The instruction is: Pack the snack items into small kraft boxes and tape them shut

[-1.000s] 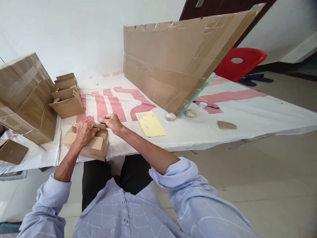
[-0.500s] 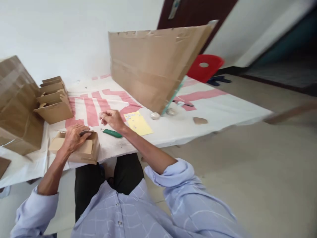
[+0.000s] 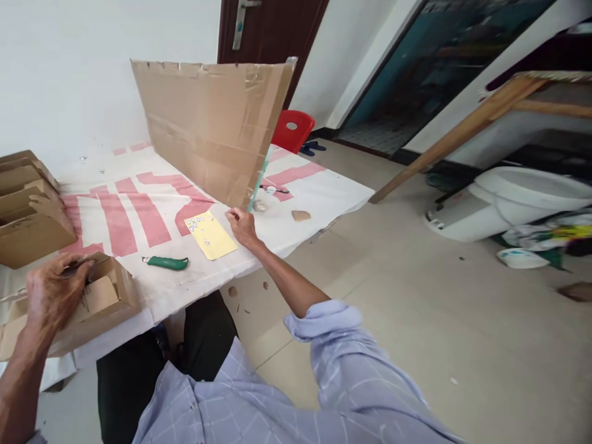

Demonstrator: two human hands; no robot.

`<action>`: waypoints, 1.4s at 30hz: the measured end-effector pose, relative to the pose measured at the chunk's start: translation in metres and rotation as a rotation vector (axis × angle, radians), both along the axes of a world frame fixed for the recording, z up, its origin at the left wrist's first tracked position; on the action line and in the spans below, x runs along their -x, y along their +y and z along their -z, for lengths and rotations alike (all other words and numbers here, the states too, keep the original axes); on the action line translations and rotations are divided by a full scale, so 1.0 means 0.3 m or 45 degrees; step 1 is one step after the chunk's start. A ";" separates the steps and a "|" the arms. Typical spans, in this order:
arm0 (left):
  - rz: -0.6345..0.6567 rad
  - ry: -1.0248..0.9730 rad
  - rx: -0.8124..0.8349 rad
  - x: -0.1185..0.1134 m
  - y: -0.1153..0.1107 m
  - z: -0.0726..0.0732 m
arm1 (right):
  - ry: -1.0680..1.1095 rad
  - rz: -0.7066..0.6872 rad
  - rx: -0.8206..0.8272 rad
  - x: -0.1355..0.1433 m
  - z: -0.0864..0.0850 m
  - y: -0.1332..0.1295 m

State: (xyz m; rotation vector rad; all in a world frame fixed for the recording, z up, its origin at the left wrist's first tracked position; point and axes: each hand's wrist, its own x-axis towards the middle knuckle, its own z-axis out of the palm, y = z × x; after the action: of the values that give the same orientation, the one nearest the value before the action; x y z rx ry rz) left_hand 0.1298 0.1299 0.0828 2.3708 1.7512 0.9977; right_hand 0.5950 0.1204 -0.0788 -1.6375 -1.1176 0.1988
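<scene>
My left hand (image 3: 58, 291) is closed at the top of a small open cardboard box (image 3: 104, 296) at the table's front left. A dark piece shows between its thumb and fingers; what it is, I cannot tell. My right hand (image 3: 243, 227) is held in a pinch just beyond a yellow card (image 3: 213, 237) with several small white stickers or scraps on it. Its fingertips are near the foot of a standing cardboard panel (image 3: 208, 123); anything in them is too small to make out. Between the hands lies a green-handled utility knife (image 3: 166, 263).
Cardboard boxes with dividers (image 3: 32, 216) stand at the left. A pale round lump (image 3: 259, 205) sits at the panel's foot, near a brown cardboard scrap (image 3: 301, 215). Behind is a red chair (image 3: 296, 132). A white bucket (image 3: 522, 197) stands on the floor at right.
The view has swung right. My right hand has moved right, from beside the knife to past the yellow card near the panel's foot. My left hand stays on the small box.
</scene>
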 end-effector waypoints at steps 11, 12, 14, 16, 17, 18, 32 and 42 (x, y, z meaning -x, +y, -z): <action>-0.062 0.004 -0.014 -0.036 0.027 0.028 | -0.833 0.136 0.463 -0.223 0.091 0.091; -0.071 0.010 -0.010 -0.038 0.026 0.027 | -0.833 0.125 0.465 -0.219 0.100 0.087; -0.083 0.013 -0.016 -0.038 0.025 0.028 | -0.856 0.105 0.470 -0.213 0.114 0.075; -0.084 0.015 -0.025 -0.034 0.026 0.031 | -0.907 0.077 0.469 -0.211 0.123 0.060; -0.081 0.016 -0.030 -0.031 0.028 0.034 | -0.938 0.062 0.468 -0.211 0.125 0.053; -0.076 0.017 -0.033 -0.027 0.032 0.038 | -0.967 0.050 0.468 -0.211 0.126 0.046; 0.310 -0.061 0.142 0.007 0.015 0.025 | -0.727 0.021 0.388 -0.200 0.204 -0.001; 0.153 0.110 0.143 -0.033 0.108 0.011 | -0.688 0.049 0.341 -0.169 0.202 0.026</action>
State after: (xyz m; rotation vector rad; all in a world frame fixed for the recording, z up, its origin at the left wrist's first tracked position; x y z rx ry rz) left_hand 0.1397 0.1623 0.0796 2.4483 1.6215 0.7720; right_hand 0.6456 0.1283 -0.1395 -2.0171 -1.5099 -0.1371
